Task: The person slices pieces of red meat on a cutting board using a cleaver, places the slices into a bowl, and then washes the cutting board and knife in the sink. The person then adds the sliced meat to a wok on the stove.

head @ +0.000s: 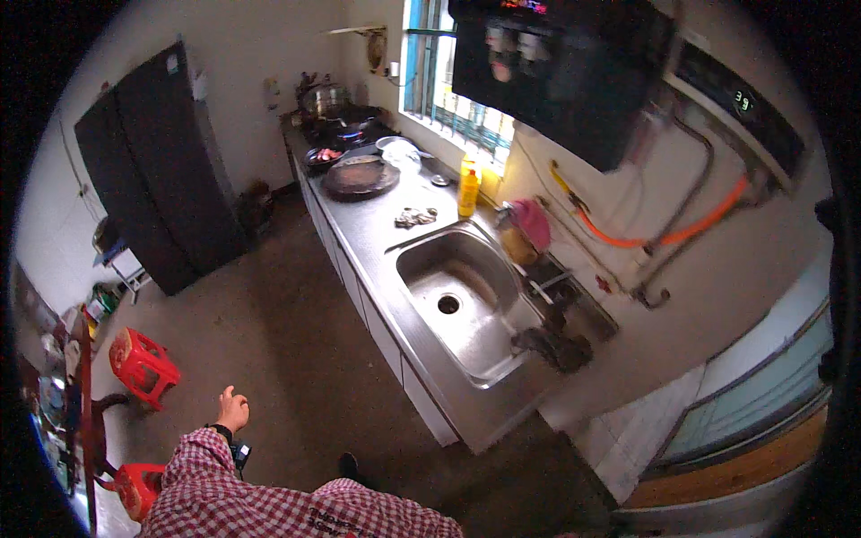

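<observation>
My left hand (233, 409) hangs over the brown floor at the lower left, below a black wristband and a checked sleeve. It holds nothing, and its fingers are apart and slightly bent. My right hand is out of view. Before me runs a steel counter with an empty steel sink (464, 289). A yellow bottle (469, 193) stands upright behind the sink, and small dark and pale pieces (416, 217) lie on the counter beside it. Farther along are a round cutting board (360, 176), a bowl of pinkish food (323, 156) and a pan over a lit gas burner (350, 135).
Red plastic stools (144, 368) stand at the left by a cluttered table. A dark cabinet (161, 168) stands against the far wall. Above the counter hangs a black range hood (551, 74). An orange hose (699, 234) crosses the right wall. A dark cloth (562, 350) lies at the sink's corner.
</observation>
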A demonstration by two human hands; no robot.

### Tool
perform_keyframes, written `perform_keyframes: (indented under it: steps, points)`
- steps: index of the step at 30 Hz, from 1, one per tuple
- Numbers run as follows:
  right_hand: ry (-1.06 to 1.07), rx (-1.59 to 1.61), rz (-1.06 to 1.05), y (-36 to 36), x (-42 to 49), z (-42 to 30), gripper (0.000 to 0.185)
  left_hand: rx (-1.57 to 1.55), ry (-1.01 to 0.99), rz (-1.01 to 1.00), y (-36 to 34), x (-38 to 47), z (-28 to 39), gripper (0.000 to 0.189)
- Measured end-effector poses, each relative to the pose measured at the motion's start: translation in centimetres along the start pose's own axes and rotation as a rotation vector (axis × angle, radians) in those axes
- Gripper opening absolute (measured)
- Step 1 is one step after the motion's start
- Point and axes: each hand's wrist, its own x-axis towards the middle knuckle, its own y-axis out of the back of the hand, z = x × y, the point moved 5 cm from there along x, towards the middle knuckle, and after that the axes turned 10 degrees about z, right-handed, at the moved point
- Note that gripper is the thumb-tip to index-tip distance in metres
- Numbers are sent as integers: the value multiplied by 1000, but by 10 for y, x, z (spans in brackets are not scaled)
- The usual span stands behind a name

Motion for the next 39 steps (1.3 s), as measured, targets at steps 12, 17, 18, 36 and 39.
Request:
perform_keyframes:
  steps: [12, 17, 18, 36, 39]
  points:
    - [-201, 460, -450, -271, -239, -115, 26, -259, 247, 26, -49, 71, -196, 11]
    - [-300, 356, -578, -421, -333, -183, 24, -405, 134, 76, -57, 153, -147, 12]
    - [-316, 373, -634, -448, -351, -192, 24, -430, 66, 120, -54, 172, -131, 14]
    - [-351, 155, -1155, -778, -558, -245, 34, -740, -92, 37, -36, 567, 63, 18]
    - [-352, 76, -1162, -793, -575, -242, 34, -769, -269, 15, -39, 645, 132, 18]
